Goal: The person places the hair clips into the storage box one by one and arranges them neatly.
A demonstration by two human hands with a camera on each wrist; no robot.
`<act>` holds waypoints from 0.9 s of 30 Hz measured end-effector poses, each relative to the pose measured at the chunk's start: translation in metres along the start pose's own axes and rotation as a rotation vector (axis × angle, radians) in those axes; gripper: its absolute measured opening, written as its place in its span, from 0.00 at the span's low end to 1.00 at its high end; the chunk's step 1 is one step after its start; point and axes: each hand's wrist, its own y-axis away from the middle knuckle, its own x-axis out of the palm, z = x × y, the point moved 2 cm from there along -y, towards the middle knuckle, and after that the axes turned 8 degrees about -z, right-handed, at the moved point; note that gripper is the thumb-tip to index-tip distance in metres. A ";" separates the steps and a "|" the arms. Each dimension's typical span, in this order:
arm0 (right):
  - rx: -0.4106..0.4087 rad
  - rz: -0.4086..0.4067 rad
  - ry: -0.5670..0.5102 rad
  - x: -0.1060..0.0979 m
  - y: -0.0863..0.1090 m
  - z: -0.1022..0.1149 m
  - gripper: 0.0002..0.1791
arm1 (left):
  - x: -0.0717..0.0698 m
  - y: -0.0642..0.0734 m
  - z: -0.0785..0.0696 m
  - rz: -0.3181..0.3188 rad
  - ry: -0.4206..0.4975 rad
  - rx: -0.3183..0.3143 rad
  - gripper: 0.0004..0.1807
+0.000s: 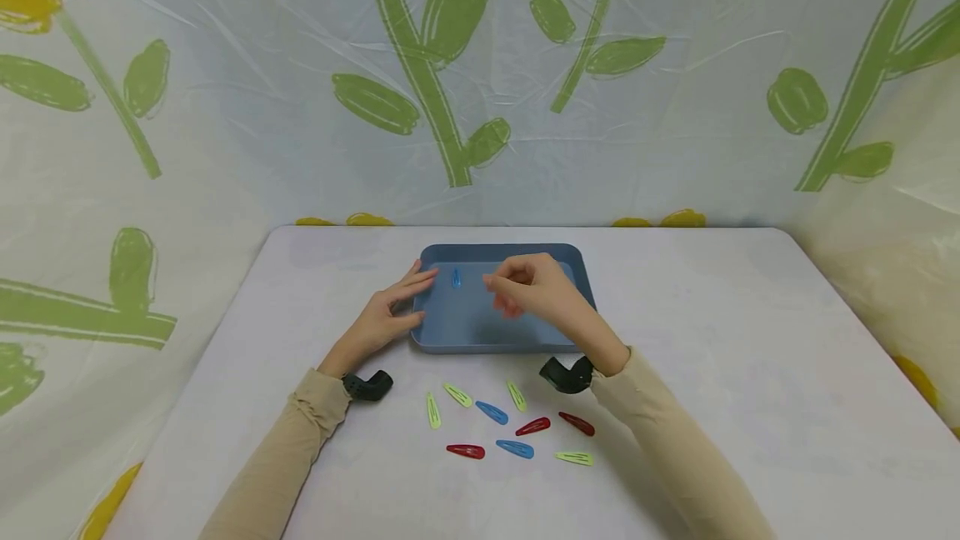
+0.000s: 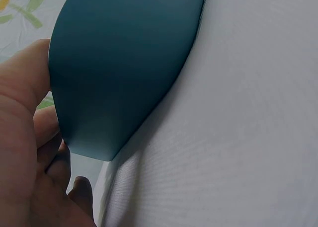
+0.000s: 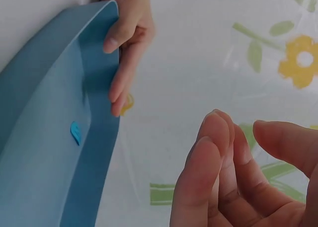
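Observation:
My left hand (image 1: 385, 315) rests against the left end of a blue tray (image 1: 480, 348), its fingers fairly straight along the rim. In the left wrist view its thumb touches the tray's outer wall (image 2: 119, 73). One blue snap hair clip (image 1: 456, 277) lies inside the tray, towards its left end; the right wrist view shows this clip (image 3: 75, 133) too. Above the tray hovers my right hand (image 1: 534, 283), fingers loosely bent. Thumb and fingertips stand apart with nothing between them in the right wrist view.
In front of the tray, several snap hair clips lie scattered on the white table (image 1: 697, 340): yellow-green ones (image 1: 433, 411), two blue ones (image 1: 515, 449) and three red ones (image 1: 466, 451). A flower-patterned sheet (image 1: 247, 65) hangs behind the table and at its sides.

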 end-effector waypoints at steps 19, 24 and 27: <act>-0.060 0.104 0.045 0.007 0.031 0.000 0.10 | 0.000 0.000 -0.003 -0.008 -0.004 0.015 0.30; -0.073 0.179 0.052 0.009 0.031 -0.009 0.08 | 0.000 0.000 -0.003 -0.006 -0.007 0.009 0.30; -0.094 0.235 0.069 0.013 0.031 -0.015 0.07 | -0.001 0.000 -0.002 -0.006 0.000 0.008 0.30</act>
